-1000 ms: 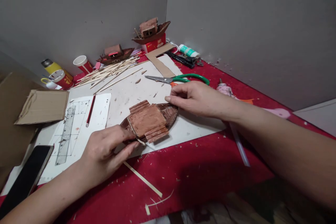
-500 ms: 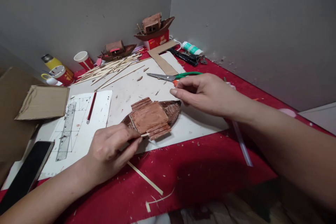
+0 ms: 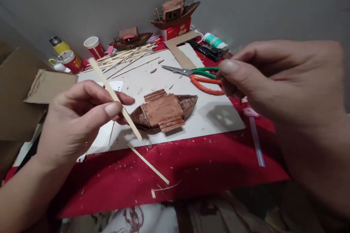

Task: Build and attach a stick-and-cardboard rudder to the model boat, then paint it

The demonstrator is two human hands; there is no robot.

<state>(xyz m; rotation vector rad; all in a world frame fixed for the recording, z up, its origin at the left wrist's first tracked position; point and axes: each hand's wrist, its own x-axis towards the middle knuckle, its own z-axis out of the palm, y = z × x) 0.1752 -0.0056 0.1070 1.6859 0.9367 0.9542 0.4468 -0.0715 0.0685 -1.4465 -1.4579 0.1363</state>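
I take the brown model boat [image 3: 164, 111] as my landmark: it rests on the white board [image 3: 136, 78], roof up, its near flap just inside the board's front edge. Nearer than the boat, red cloth [image 3: 207, 160] runs to the table's edge, with a loose pale strip [image 3: 149, 164] lying across it. Beyond the boat and to its right, the scissors [image 3: 201, 74] lie apart from it, blades pointing left, a band of board between. Farther back, thin sticks [image 3: 123, 60] lie in a heap before the grey wall [image 3: 104, 7].

My left hand [image 3: 82, 114] is raised at the boat's left, thumb over bent fingers, pinching a flat wooden stick [image 3: 108, 89]. The stick slants down rightward, its low end overlapping the boat's left tip in view; I can't tell whether they touch. My right hand [image 3: 287, 83] is up at the boat's right, fingers curled toward the thumb; I can't tell whether it pinches anything.
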